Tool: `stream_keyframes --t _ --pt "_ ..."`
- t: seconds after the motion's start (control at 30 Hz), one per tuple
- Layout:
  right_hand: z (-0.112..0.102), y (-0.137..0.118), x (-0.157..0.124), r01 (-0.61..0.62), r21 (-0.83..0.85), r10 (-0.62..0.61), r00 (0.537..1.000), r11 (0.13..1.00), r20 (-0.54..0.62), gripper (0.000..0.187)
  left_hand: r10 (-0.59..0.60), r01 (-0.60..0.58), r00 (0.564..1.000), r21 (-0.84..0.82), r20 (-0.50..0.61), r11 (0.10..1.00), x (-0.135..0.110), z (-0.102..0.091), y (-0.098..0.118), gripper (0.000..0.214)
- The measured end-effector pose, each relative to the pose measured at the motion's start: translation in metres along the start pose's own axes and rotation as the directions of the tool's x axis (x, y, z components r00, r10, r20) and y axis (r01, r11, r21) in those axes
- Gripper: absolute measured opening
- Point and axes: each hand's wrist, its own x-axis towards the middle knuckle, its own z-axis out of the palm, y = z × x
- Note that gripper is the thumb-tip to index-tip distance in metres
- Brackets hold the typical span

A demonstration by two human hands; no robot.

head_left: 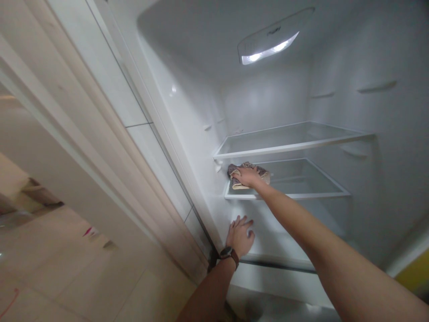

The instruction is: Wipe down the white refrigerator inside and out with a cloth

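My right hand reaches into a white refrigerator and presses a folded, dark-patterned cloth with a pale edge onto the lower glass shelf, near its left end. The fingers are closed over the cloth. Below that shelf, my left hand rests at the inner left side of the refrigerator, fingers spread and nothing in them. A dark watch with a brown strap is on the left wrist.
An upper glass shelf with a white rim sits just above the cloth. A lit lamp is in the ceiling. Shelf ledges stick out of the right wall. A wooden door frame and tiled floor are at left.
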Motion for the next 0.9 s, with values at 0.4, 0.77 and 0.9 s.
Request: stream_keyframes --t 0.4,0.77,0.9 --pt "-0.002 0.002 0.002 -0.023 0.068 0.023 1.000 0.997 -0.004 0.063 0.005 -0.005 1.000 -0.012 0.003 1.000 0.001 0.005 -0.003 0.050" --pt "-0.001 -0.016 -0.018 0.053 0.188 -0.043 0.998 0.981 -0.054 0.054 -0.005 0.005 1.000 -0.015 -0.002 1.000 0.002 0.002 -0.002 0.053" --pt "-0.003 -0.020 -0.034 0.170 0.204 -0.159 0.985 0.964 -0.071 0.043 -0.014 0.014 1.000 -0.009 0.008 1.000 0.003 0.003 -0.002 0.053"
